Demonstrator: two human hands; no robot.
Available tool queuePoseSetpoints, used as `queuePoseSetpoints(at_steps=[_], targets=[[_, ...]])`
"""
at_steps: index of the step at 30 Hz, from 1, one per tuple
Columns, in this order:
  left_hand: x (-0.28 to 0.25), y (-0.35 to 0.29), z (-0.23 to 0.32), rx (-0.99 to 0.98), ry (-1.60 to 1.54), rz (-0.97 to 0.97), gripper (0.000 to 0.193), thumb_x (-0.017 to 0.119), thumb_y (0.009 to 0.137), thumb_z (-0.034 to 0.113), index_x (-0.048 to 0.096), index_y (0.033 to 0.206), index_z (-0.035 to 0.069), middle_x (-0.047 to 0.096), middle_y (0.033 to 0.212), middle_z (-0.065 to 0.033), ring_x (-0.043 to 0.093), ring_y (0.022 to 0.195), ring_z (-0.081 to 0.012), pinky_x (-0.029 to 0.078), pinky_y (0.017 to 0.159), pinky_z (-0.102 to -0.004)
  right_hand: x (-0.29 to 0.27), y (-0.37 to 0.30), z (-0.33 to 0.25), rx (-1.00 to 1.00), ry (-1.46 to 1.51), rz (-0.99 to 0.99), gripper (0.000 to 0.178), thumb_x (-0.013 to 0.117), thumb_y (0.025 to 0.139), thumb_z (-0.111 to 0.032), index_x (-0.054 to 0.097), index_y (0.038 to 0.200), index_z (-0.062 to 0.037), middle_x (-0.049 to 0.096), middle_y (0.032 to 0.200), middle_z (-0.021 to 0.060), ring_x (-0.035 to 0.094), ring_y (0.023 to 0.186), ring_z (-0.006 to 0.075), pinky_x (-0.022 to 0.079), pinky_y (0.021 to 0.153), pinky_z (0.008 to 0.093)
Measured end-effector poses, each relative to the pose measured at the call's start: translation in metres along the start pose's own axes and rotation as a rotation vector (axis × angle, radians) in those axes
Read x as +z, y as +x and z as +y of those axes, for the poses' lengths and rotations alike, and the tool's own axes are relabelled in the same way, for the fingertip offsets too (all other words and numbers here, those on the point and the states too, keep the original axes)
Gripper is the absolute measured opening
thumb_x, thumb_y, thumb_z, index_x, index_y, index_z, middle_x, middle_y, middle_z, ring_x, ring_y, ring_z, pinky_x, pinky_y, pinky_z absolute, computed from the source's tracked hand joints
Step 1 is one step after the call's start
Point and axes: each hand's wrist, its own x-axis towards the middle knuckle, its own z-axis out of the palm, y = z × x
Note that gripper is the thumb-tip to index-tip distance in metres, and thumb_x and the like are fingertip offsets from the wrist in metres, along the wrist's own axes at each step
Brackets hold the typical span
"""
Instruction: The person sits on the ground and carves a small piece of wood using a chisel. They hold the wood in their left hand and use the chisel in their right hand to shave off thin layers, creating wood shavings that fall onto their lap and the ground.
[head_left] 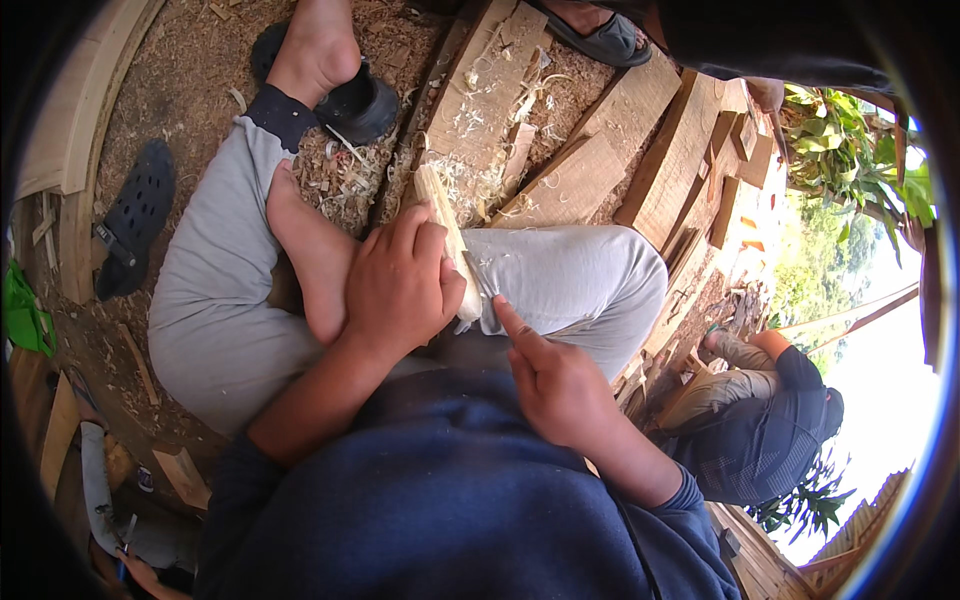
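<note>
My left hand [398, 285] is wrapped round a pale carved wooden stick [440, 205], which rests across my lap by the grey trouser leg. The stick's far end points away from me toward the planks. In my right hand [562, 388] is a knife [483, 278], its handle hidden in my curled fingers. The index finger stretches forward along the knife's back. Its thin blade lies close beside the stick's right side; I cannot tell whether the edge touches the wood.
Long wooden boards [490, 90] strewn with curled shavings lie ahead, and more cut planks [690, 150] to the right. Dark clogs [135, 215] sit on the sawdust-covered ground. One person [765, 420] sits at the right; another's sandalled foot [605, 38] shows at the top.
</note>
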Motion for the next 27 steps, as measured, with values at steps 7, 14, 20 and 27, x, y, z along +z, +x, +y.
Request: queuePoseSetpoints(at_steps=[7, 14, 20, 27], targets=[[0.001, -0.001, 0.0, -0.01, -0.017, -0.005, 0.036, 0.066, 0.083, 0.013, 0.059, 0.116, 0.001, 0.062, 0.133, -0.0236, 0.065, 0.11, -0.0419, 0.052, 0.093, -0.0515, -0.004, 0.01, -0.003, -0.015, -0.098, -0.006, 0.057, 0.06, 0.102, -0.014, 0.051, 0.158, -0.008, 0.065, 0.064, 0.0218, 0.066, 0.059, 0.0413, 0.052, 0.059, 0.0553], [0.001, 0.0, 0.001, -0.015, 0.006, -0.002, 0.031, 0.068, 0.084, 0.016, 0.06, 0.109, 0.0, 0.064, 0.129, -0.0227, 0.067, 0.112, -0.0394, 0.054, 0.095, -0.049, 0.003, 0.015, -0.004, -0.013, -0.114, 0.015, 0.059, 0.061, 0.1, -0.011, 0.051, 0.157, -0.0043, 0.066, 0.066, 0.021, 0.066, 0.059, 0.0405, 0.052, 0.059, 0.0542], [0.004, -0.003, 0.001, -0.006, -0.006, 0.014, 0.036, 0.066, 0.084, 0.013, 0.058, 0.117, 0.001, 0.062, 0.135, -0.0241, 0.066, 0.107, -0.0429, 0.052, 0.091, -0.0522, 0.011, 0.018, -0.002, -0.04, -0.141, 0.055, 0.062, 0.061, 0.098, -0.01, 0.05, 0.158, -0.0046, 0.066, 0.066, 0.0203, 0.067, 0.06, 0.0391, 0.053, 0.06, 0.0535], [0.005, -0.003, 0.001, -0.02, 0.003, -0.004, 0.035, 0.066, 0.084, 0.014, 0.059, 0.116, 0.001, 0.063, 0.134, -0.0234, 0.066, 0.107, -0.0427, 0.052, 0.09, -0.0527, 0.02, 0.019, 0.001, -0.033, -0.109, 0.101, 0.06, 0.06, 0.098, -0.009, 0.051, 0.158, -0.0057, 0.065, 0.065, 0.0236, 0.067, 0.061, 0.043, 0.054, 0.062, 0.0545]])
